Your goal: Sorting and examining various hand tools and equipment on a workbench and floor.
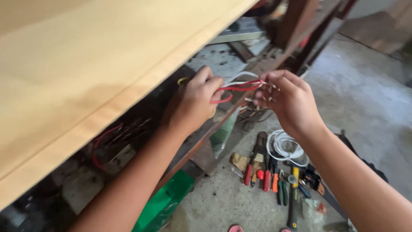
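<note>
— Two hands meet near the middle of the frame. What has the left hand point(195, 101) got?

— Its grip is closed around a bundle of wires point(240, 84), red and white ones, pinched between thumb and fingers. A yellow wire point(183, 80) loops out behind the knuckles.

— And the right hand point(287, 101)?

— Just right of centre, fingers curled in, tips closed on the far end of the same wires, where the bare ends stick out. The wires run between the two hands, just below the edge of the worktop.

— Where is that worktop?

— The worktop point(86, 73) fills the upper left, a pale wooden board slanting down to the left edge. Under it, in shadow at the lower left, more red wires point(103, 139) hang, blurred.

— What lies below the hands?

— On the concrete floor point(365, 94), lower centre right, a coil of white cable point(283, 146) beside a row of tools: pliers point(255, 161) with red handles, a small orange-handled tool point(275, 181), green-handled cutters point(282, 192), a hammer point(294, 195) with a yellow and black handle. A green bag point(165, 202) sits at the bottom, left of the tools.
</note>
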